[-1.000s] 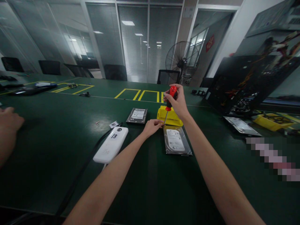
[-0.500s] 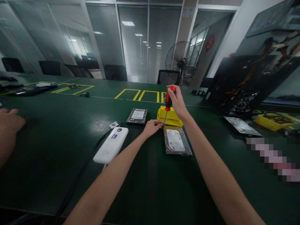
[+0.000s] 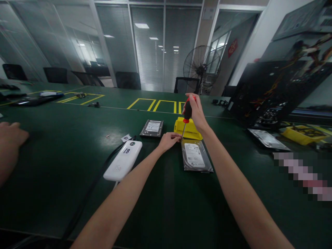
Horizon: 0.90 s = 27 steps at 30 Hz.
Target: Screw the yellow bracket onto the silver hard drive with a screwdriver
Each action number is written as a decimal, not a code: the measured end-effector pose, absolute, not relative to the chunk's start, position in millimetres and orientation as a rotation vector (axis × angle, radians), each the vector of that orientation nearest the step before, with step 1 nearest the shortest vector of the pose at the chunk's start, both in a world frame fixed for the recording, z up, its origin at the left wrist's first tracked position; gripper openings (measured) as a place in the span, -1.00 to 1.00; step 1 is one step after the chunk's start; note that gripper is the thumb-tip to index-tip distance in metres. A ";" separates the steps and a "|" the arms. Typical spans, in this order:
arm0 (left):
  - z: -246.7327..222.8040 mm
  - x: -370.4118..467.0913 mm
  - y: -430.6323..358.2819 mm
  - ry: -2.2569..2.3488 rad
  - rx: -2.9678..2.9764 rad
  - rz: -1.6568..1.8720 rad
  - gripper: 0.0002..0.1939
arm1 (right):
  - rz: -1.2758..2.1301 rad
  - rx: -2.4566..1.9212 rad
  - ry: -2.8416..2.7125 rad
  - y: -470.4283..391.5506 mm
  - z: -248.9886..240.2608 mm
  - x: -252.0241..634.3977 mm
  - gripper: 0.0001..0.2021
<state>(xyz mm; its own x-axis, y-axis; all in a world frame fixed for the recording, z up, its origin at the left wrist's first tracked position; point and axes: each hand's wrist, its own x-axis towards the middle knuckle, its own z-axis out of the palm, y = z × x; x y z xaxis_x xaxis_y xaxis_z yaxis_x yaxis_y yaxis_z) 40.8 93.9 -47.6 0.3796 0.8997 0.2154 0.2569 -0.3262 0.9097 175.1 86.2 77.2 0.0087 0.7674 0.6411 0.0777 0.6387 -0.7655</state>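
Observation:
My right hand (image 3: pixel 196 110) is closed round the red and black handle of a screwdriver (image 3: pixel 188 112), held nearly upright. Its thin shaft runs down to the far left corner of a silver hard drive (image 3: pixel 194 155) with a white label. Beside that corner my left hand (image 3: pixel 169 141) is pinched, fingertips at the screwdriver's tip; what they hold is too small to make out. Just behind the drive stands a yellow plastic tray (image 3: pixel 189 129). A second hard drive (image 3: pixel 152 128) lies on the table to the left of the tray.
A white power bank (image 3: pixel 123 160) marked 18, with a cable, lies left of my left forearm. Another person's hand (image 3: pixel 11 138) rests at the far left. At right are an open computer case (image 3: pixel 259 93), another drive (image 3: pixel 268 139) and a yellow bin (image 3: pixel 301 135) of parts.
My right hand has turned slightly on the screwdriver handle, and the handle shows more black. My left hand and the drives stay in place.

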 end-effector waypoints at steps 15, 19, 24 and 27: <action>-49.1 40.8 95.4 1.011 1.832 0.959 -0.77 | 0.714 -0.745 -1.408 78.7 81.9 170.1 -0.59; -52.6 41.0 98.3 1.009 1.838 0.965 -0.77 | 0.653 -0.720 -1.448 79.1 81.5 169.7 -0.59; -51.4 41.3 96.2 1.009 1.815 0.941 -0.77 | 0.624 -0.732 -1.490 77.4 82.7 171.2 -0.62; -50.4 41.5 95.2 1.016 1.803 0.943 -0.78 | 0.654 -0.740 -1.477 77.3 82.9 172.6 -0.63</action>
